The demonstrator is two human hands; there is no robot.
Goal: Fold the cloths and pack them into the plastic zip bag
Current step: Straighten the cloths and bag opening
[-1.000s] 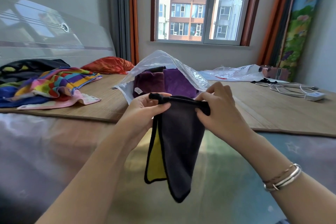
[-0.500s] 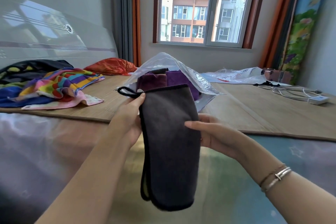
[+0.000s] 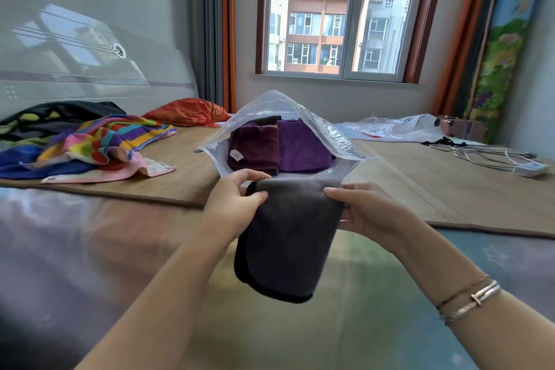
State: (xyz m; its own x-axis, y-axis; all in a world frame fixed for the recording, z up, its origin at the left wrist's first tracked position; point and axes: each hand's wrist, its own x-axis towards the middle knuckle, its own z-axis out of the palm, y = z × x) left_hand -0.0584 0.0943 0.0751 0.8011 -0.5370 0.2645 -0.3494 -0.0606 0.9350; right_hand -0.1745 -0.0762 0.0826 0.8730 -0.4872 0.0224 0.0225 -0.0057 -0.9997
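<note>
Left hand (image 3: 232, 204) grips the left top corner of a folded grey cloth (image 3: 288, 237); right hand (image 3: 365, 213) pinches the right top corner. The cloth hangs in the air just in front of the plastic bag (image 3: 336, 135). The bag's mouth gapes open. Inside stand a maroon cloth (image 3: 255, 147) and a purple cloth (image 3: 303, 144), side by side, with a dark cloth (image 3: 265, 120) partly visible behind them.

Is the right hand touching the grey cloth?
Touching. In the head view the right hand grips the folded grey cloth at its right edge, thumb curled over the top, while the left hand holds the other side.
</note>
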